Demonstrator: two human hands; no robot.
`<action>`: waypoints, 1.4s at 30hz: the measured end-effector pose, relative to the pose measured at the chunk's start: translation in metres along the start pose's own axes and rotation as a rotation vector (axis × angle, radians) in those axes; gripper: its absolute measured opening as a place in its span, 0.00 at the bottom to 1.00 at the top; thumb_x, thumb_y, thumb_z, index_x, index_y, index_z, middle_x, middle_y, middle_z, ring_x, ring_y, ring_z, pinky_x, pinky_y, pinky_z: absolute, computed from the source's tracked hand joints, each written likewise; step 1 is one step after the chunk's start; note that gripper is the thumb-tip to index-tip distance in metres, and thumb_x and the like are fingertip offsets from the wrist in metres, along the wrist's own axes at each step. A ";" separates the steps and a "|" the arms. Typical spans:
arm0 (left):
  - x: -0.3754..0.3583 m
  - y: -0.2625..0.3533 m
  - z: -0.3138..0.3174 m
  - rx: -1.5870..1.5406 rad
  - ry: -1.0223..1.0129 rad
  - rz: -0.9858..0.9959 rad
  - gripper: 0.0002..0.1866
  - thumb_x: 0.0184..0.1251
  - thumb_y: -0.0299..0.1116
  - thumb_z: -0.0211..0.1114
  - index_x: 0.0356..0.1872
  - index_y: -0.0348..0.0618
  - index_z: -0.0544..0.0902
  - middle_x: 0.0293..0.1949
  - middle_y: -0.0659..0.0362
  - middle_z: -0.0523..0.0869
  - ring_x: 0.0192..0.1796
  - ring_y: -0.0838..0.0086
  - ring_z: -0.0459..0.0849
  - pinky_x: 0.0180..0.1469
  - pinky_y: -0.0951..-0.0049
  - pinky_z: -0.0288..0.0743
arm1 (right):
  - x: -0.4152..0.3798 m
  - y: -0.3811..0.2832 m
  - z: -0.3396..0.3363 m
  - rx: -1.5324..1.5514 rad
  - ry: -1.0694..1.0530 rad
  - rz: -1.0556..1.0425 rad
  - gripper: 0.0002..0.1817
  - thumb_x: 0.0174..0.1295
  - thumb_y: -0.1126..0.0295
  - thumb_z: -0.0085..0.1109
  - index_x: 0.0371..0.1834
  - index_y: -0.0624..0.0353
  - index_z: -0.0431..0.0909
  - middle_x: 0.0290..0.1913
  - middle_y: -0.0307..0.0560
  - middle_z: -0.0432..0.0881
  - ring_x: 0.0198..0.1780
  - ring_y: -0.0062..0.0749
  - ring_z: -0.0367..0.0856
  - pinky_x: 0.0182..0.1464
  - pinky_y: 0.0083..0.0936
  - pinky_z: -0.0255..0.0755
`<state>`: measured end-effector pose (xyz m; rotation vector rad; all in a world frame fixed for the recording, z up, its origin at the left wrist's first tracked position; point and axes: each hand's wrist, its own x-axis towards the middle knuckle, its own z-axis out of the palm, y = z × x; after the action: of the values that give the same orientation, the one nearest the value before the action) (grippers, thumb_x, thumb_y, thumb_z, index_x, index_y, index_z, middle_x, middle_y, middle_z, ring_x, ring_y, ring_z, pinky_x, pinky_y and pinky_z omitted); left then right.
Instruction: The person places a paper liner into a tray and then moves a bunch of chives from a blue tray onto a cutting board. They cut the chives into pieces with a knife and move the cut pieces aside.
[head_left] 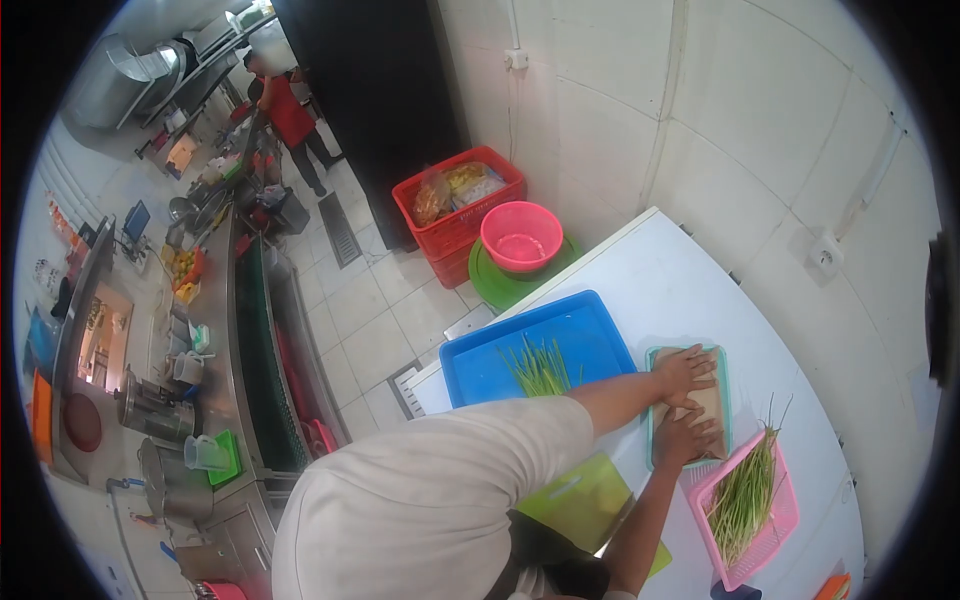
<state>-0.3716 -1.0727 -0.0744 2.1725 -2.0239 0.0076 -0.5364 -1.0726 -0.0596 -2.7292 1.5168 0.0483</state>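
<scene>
Both hands press down inside a shallow tray with a pale teal rim [727,410], on a flat brown sheet [710,404] that looks like paper or card. My left hand [686,376] lies on its upper part with fingers stretched out. Just below it, my right hand [686,437] rests palm down, fingers apart, close to the left. Neither hand grips anything. Whatever is under the sheet is hidden. Beside the right hand, a pink basket [708,535] holds long green stalks [745,500]. On the other side, a blue tray [480,362] contains cut green stalks [540,370].
A green cutting board [575,505] lies under my arms on the white table [800,440]. An orange object [832,587] sits at the near edge. Beyond stand a red crate [430,235] and a pink bowl [522,237]. A person in red [290,110] stands farther away.
</scene>
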 end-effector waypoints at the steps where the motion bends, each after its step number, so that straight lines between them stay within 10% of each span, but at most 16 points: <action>1: 0.002 -0.001 -0.001 0.014 -0.025 0.001 0.45 0.70 0.75 0.46 0.84 0.66 0.61 0.86 0.53 0.53 0.88 0.59 0.45 0.85 0.44 0.22 | -0.002 0.002 -0.001 -0.002 -0.052 -0.016 0.41 0.75 0.39 0.47 0.84 0.51 0.57 0.84 0.71 0.50 0.82 0.80 0.46 0.75 0.77 0.49; 6: 0.000 0.002 -0.021 0.069 -0.078 0.016 0.47 0.65 0.79 0.49 0.82 0.70 0.63 0.86 0.54 0.53 0.88 0.58 0.46 0.85 0.40 0.22 | 0.016 0.015 -0.076 0.031 -0.532 -0.128 0.47 0.68 0.38 0.56 0.84 0.53 0.58 0.84 0.68 0.53 0.84 0.72 0.48 0.80 0.70 0.43; 11: -0.002 0.022 -0.053 0.376 -0.061 -0.038 0.41 0.67 0.69 0.57 0.78 0.63 0.72 0.83 0.51 0.62 0.85 0.55 0.54 0.84 0.36 0.36 | 0.016 0.035 -0.044 -0.090 -0.046 -0.124 0.35 0.67 0.46 0.62 0.73 0.52 0.72 0.86 0.57 0.53 0.81 0.63 0.59 0.74 0.67 0.60; 12: 0.007 0.005 -0.008 0.103 0.214 -0.229 0.33 0.73 0.55 0.54 0.76 0.55 0.73 0.79 0.47 0.68 0.82 0.53 0.60 0.83 0.36 0.42 | 0.030 0.055 0.008 -0.130 0.338 -0.273 0.26 0.73 0.48 0.57 0.67 0.52 0.77 0.77 0.59 0.69 0.74 0.57 0.71 0.68 0.58 0.69; 13: 0.017 -0.014 0.039 -0.212 0.546 -0.326 0.27 0.78 0.41 0.50 0.74 0.46 0.75 0.75 0.42 0.73 0.79 0.50 0.66 0.81 0.36 0.48 | 0.028 0.057 -0.016 -0.147 0.127 -0.302 0.22 0.73 0.52 0.55 0.61 0.54 0.79 0.64 0.56 0.81 0.64 0.50 0.80 0.60 0.52 0.75; 14: -0.015 -0.012 -0.011 0.115 0.447 -0.351 0.28 0.76 0.38 0.51 0.75 0.46 0.73 0.76 0.43 0.72 0.79 0.48 0.66 0.80 0.40 0.54 | 0.025 0.049 -0.033 -0.164 0.148 -0.261 0.15 0.71 0.58 0.55 0.54 0.53 0.82 0.51 0.50 0.86 0.51 0.44 0.85 0.53 0.46 0.76; 17: -0.032 -0.034 -0.075 -0.112 0.085 -0.561 0.18 0.68 0.36 0.62 0.57 0.49 0.83 0.50 0.50 0.88 0.56 0.51 0.87 0.54 0.45 0.82 | 0.027 0.058 -0.021 -0.259 0.723 -0.277 0.13 0.70 0.66 0.51 0.53 0.54 0.80 0.55 0.55 0.82 0.53 0.49 0.83 0.46 0.42 0.84; 18: -0.038 -0.049 -0.067 -0.149 0.119 -0.499 0.15 0.67 0.35 0.64 0.54 0.50 0.86 0.50 0.51 0.88 0.54 0.53 0.88 0.54 0.49 0.83 | 0.032 0.057 -0.023 -0.121 0.522 -0.218 0.15 0.70 0.67 0.52 0.56 0.54 0.80 0.58 0.56 0.79 0.55 0.51 0.82 0.47 0.45 0.84; 21: -0.047 -0.041 -0.104 -0.175 -0.023 -0.524 0.11 0.68 0.33 0.63 0.47 0.48 0.88 0.50 0.50 0.90 0.54 0.53 0.89 0.55 0.51 0.83 | 0.032 0.042 -0.049 -0.001 0.081 -0.096 0.18 0.68 0.65 0.55 0.60 0.54 0.79 0.57 0.57 0.79 0.56 0.55 0.80 0.52 0.58 0.80; 30: -0.029 -0.060 -0.011 -0.233 0.299 -0.479 0.14 0.72 0.37 0.57 0.42 0.39 0.86 0.42 0.45 0.89 0.46 0.48 0.89 0.51 0.45 0.81 | 0.011 0.049 0.029 0.082 0.054 -0.248 0.50 0.65 0.33 0.59 0.82 0.55 0.62 0.81 0.70 0.59 0.82 0.72 0.51 0.76 0.79 0.42; 33: -0.014 -0.033 0.010 0.007 0.620 -0.184 0.13 0.74 0.34 0.54 0.47 0.39 0.83 0.49 0.45 0.87 0.55 0.53 0.85 0.59 0.48 0.78 | 0.009 0.030 -0.011 -0.004 -0.283 -0.145 0.55 0.68 0.24 0.45 0.89 0.46 0.44 0.87 0.69 0.40 0.85 0.76 0.36 0.76 0.81 0.28; 34: -0.027 0.017 -0.055 -0.440 0.423 -0.455 0.17 0.73 0.37 0.56 0.55 0.40 0.82 0.54 0.44 0.86 0.61 0.51 0.83 0.66 0.50 0.74 | 0.007 0.021 -0.033 -0.024 -0.388 -0.106 0.57 0.67 0.23 0.44 0.89 0.45 0.40 0.87 0.69 0.35 0.85 0.79 0.33 0.76 0.82 0.26; 37: -0.007 0.027 -0.034 -0.077 0.075 0.047 0.29 0.76 0.49 0.55 0.74 0.48 0.74 0.79 0.50 0.68 0.83 0.55 0.60 0.81 0.47 0.56 | 0.000 0.007 -0.048 -0.048 -0.396 -0.085 0.58 0.65 0.22 0.47 0.89 0.46 0.42 0.87 0.68 0.38 0.84 0.80 0.35 0.77 0.81 0.28; 42: 0.009 0.021 0.014 -0.231 0.058 -0.193 0.37 0.73 0.52 0.60 0.82 0.60 0.65 0.87 0.53 0.51 0.88 0.58 0.47 0.86 0.52 0.42 | 0.025 0.010 -0.047 -0.240 -0.511 -0.077 0.53 0.70 0.29 0.47 0.87 0.54 0.46 0.86 0.66 0.48 0.84 0.74 0.46 0.78 0.78 0.34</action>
<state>-0.3933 -1.0850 -0.0848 2.1814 -1.6843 -0.1774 -0.5306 -1.1004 -0.0140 -2.6362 1.3223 0.9015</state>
